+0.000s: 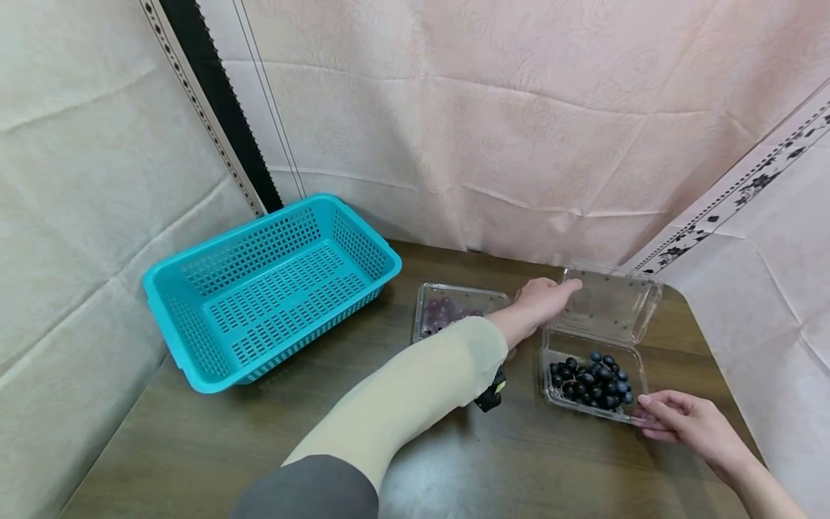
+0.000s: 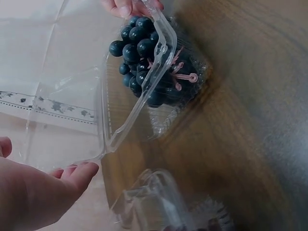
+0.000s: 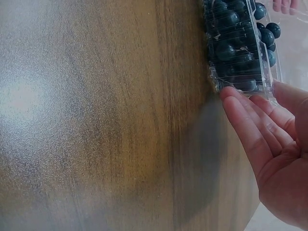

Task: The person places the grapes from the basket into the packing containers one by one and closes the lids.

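A clear plastic clamshell box point(image 1: 547, 389) with dark blue-black grapes point(image 1: 593, 380) stands on the table at the right, its hinged lid point(image 1: 609, 303) raised at the back. My left hand point(image 1: 543, 299) reaches across to the lid's left edge, its fingers fairly straight and right at the plastic. In the left wrist view, pinkish stems point(image 2: 185, 77) show among the grapes. At the box's front right corner, my right hand point(image 1: 694, 425) grips the rim, thumb on top and fingers along the outer side. The right wrist view shows those fingers point(image 3: 248, 127) against the box wall.
A second clear box point(image 1: 463, 292) with reddish-purple grapes point(image 1: 444, 311) sits left of the first, partly hidden by my left arm. A turquoise perforated basket point(image 1: 194, 375) stands at the left. Pale cloth point(image 1: 486, 144) hangs behind the wooden table point(image 1: 519, 468).
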The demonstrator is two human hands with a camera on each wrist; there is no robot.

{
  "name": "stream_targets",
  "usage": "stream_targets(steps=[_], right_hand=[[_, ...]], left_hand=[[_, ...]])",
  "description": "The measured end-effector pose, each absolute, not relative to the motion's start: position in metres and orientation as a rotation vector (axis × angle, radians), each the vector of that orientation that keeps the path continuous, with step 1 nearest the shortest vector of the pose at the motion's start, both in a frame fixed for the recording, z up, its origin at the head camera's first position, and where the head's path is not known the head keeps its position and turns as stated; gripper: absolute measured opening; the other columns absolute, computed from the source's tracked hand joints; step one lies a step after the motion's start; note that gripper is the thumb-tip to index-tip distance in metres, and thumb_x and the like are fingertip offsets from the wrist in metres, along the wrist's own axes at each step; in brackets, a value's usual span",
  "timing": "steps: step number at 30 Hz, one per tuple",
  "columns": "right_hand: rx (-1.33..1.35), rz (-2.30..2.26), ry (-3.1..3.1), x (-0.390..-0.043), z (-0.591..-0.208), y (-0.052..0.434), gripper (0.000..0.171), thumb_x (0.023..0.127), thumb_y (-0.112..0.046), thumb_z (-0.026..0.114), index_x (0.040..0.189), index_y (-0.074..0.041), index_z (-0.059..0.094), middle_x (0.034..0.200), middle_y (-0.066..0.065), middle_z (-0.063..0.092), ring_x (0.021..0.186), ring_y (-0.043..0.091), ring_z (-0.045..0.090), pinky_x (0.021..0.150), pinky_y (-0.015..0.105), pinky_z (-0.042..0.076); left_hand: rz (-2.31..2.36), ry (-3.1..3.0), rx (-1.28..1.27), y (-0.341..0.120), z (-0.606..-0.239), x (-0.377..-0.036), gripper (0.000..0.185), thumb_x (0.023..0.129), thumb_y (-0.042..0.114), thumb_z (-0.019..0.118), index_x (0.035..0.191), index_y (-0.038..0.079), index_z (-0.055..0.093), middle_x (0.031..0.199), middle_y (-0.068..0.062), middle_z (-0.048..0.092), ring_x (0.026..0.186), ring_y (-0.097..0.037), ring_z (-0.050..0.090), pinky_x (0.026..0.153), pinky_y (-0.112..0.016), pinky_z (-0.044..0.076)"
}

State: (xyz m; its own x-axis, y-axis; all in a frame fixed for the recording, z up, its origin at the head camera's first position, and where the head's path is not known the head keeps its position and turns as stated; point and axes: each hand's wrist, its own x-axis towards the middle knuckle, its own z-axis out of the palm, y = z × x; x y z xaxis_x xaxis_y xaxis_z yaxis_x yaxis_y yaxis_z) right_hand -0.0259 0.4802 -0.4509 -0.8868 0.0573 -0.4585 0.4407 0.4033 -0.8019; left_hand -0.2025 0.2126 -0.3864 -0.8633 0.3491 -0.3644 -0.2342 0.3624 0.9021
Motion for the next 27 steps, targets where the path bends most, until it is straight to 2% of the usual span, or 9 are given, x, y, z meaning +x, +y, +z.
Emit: stream_targets(steps=[2, 4, 5, 8, 11, 18, 27], right_hand=[[0.429, -1.484, 2.307, -0.026, -0.451, 0.48, 0.04, 0.113, -0.019, 0.058, 0.128, 0.017, 0.063, 0.113, 0.013, 0.079, 0.097, 0.014, 0.079, 0.086, 0.037, 0.064], [0.428, -1.49, 2.306, -0.026, -0.451, 0.48, 0.039, 0.112, -0.019, 0.058, 0.128, 0.017, 0.063, 0.113, 0.012, 0.079, 0.097, 0.014, 0.079, 0.086, 0.037, 0.064], [0.426, -1.493, 2.305, -0.026, -0.451, 0.479, 0.039, 0.112, -0.019, 0.058, 0.127, 0.017, 0.063, 0.113, 0.012, 0.079, 0.097, 0.014, 0.079, 0.086, 0.037, 0.064], [0.414, -1.503, 2.304, -0.026, -0.451, 0.479, 0.039, 0.112, -0.019, 0.058, 0.127, 0.017, 0.063, 0.113, 0.011, 0.079, 0.097, 0.013, 0.079, 0.086, 0.037, 0.064], [0.399, -1.514, 2.314, -0.025, -0.451, 0.478, 0.037, 0.113, -0.017, 0.057, 0.125, 0.017, 0.064, 0.112, 0.01, 0.079, 0.097, 0.013, 0.079, 0.086, 0.037, 0.064], [0.357, -1.551, 2.336, -0.024, -0.453, 0.478, 0.034, 0.113, -0.014, 0.056, 0.119, 0.018, 0.064, 0.109, 0.007, 0.08, 0.095, 0.014, 0.079, 0.084, 0.037, 0.065], [0.405, -1.52, 2.342, -0.024, -0.454, 0.477, 0.039, 0.113, -0.018, 0.056, 0.126, 0.018, 0.063, 0.111, 0.011, 0.08, 0.096, 0.013, 0.079, 0.085, 0.036, 0.064]], left_hand=[[1.53, 2.144, 0.136, 0.212, -0.383, -0.202, 0.049, 0.102, 0.059, 0.062, 0.078, 0.016, 0.062, 0.071, 0.004, 0.053, 0.067, -0.015, 0.048, 0.075, -0.038, 0.047], [1.524, 2.176, 0.166, 0.211, -0.379, -0.201, 0.042, 0.102, 0.06, 0.062, 0.099, 0.019, 0.073, 0.093, 0.008, 0.066, 0.089, -0.014, 0.06, 0.085, -0.038, 0.051], [1.516, 2.19, 0.179, 0.21, -0.377, -0.201, 0.043, 0.102, 0.061, 0.062, 0.112, 0.022, 0.075, 0.106, 0.01, 0.07, 0.101, -0.013, 0.062, 0.09, -0.039, 0.052], [1.479, 2.222, 0.231, 0.208, -0.371, -0.199, 0.05, 0.101, 0.064, 0.061, 0.135, 0.029, 0.072, 0.129, 0.013, 0.07, 0.123, -0.013, 0.062, 0.101, -0.038, 0.053], [1.451, 2.243, 0.3, 0.207, -0.366, -0.197, 0.052, 0.101, 0.065, 0.06, 0.138, 0.029, 0.07, 0.131, 0.014, 0.07, 0.124, -0.012, 0.062, 0.102, -0.037, 0.053], [1.339, 2.318, 0.55, 0.195, -0.359, -0.191, 0.051, 0.103, 0.066, 0.057, 0.134, 0.028, 0.071, 0.132, 0.016, 0.069, 0.121, -0.006, 0.063, 0.1, -0.029, 0.052], [1.129, 2.372, 0.869, 0.184, -0.365, -0.181, 0.049, 0.105, 0.062, 0.057, 0.14, 0.031, 0.066, 0.139, 0.017, 0.065, 0.127, 0.0, 0.058, 0.102, -0.02, 0.047]])
